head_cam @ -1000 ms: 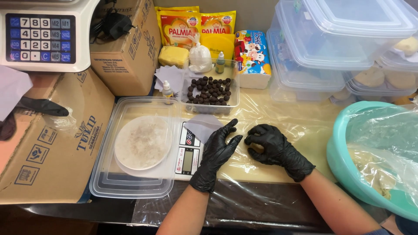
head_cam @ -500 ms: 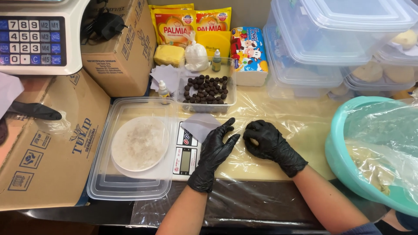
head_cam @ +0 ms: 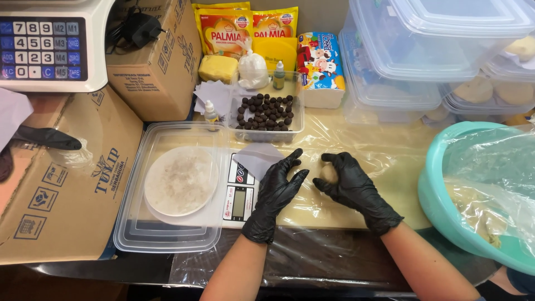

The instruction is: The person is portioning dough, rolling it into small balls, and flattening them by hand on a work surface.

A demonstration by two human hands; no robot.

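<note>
**Gloved Hands at the Dough Station**

Cupped over a small piece of pale dough (head_cam: 329, 174), the right hand (head_cam: 352, 187) in its black glove curls its fingers around the lump, which shows only as a light patch under the palm; how firmly the hand grips it cannot be told. Opposite it, the left hand (head_cam: 277, 192), also black-gloved, stands on edge with fingers spread and open, holding nothing, its fingertips just beside the right hand's fingers.

Both hands rest on a clear plastic sheet (head_cam: 356, 139) covering the beige worktop. A grey paper square (head_cam: 257, 159) lies just beyond the left hand, partly over a small digital kitchen scale (head_cam: 238, 195). The scale carries a clear plastic lid (head_cam: 167, 239), and a round white disc dusted with flour (head_cam: 181, 181) sits on it.

Behind the hands stands a clear tub of dark round balls (head_cam: 266, 114), with two small dropper bottles (head_cam: 210, 113) near it. Yellow margarine packets (head_cam: 225, 30) and a milk carton (head_cam: 320, 67) line the back. Stacked clear containers (head_cam: 423, 50) occupy the right rear. A turquoise basin (head_cam: 440, 189) lined with plastic film sits at the right edge and holds pale dough. Cardboard boxes (head_cam: 61, 189) and a large counter scale with keypad (head_cam: 47, 47) fill the left side.
</note>
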